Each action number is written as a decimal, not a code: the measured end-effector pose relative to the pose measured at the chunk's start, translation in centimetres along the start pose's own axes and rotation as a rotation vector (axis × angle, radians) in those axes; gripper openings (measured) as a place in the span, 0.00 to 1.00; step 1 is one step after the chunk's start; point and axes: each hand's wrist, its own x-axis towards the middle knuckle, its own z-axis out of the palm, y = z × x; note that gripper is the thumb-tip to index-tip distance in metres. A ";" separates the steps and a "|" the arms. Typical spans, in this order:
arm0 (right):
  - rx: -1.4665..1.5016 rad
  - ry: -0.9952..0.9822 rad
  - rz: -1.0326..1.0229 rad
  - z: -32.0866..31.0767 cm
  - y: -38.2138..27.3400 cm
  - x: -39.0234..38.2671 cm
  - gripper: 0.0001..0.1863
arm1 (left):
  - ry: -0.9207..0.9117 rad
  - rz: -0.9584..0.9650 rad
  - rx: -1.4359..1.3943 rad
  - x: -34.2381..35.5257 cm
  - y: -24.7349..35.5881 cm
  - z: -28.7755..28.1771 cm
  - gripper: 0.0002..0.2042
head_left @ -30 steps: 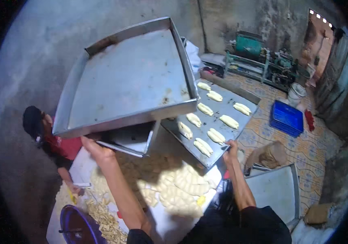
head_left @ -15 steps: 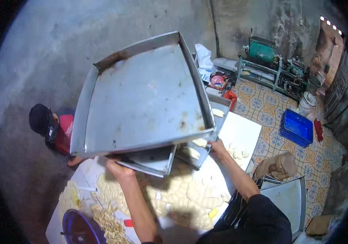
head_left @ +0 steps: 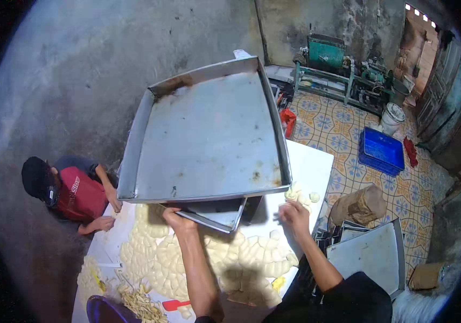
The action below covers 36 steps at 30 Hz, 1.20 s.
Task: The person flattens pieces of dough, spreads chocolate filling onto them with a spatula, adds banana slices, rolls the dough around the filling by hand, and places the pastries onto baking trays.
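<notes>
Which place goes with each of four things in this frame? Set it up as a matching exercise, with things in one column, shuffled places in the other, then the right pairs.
Things
1. Left hand
2. Right hand
3. Blue crate
4. Flat red tool

Places
A. On the patterned tile floor
B. At the edge of the lower raised tray
C. Beside the dough strips
D. Just below the small dough balls in the picture

Right pairs: 1-B, 2-D, 3-A, 4-C
</notes>
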 end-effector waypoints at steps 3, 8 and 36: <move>-0.097 0.060 -0.056 -2.6 -0.3 -4.3 0.15 | 0.031 -0.051 -0.036 0.8 -3.0 0.2 0.20; -0.126 0.023 -0.073 -6.6 2.3 -8.4 0.14 | -0.075 -0.207 0.062 4.9 -4.7 -1.2 0.20; -1.136 -0.756 -0.601 -3.9 -0.7 -18.0 0.25 | 0.407 0.780 1.326 -39.3 14.8 -32.0 0.14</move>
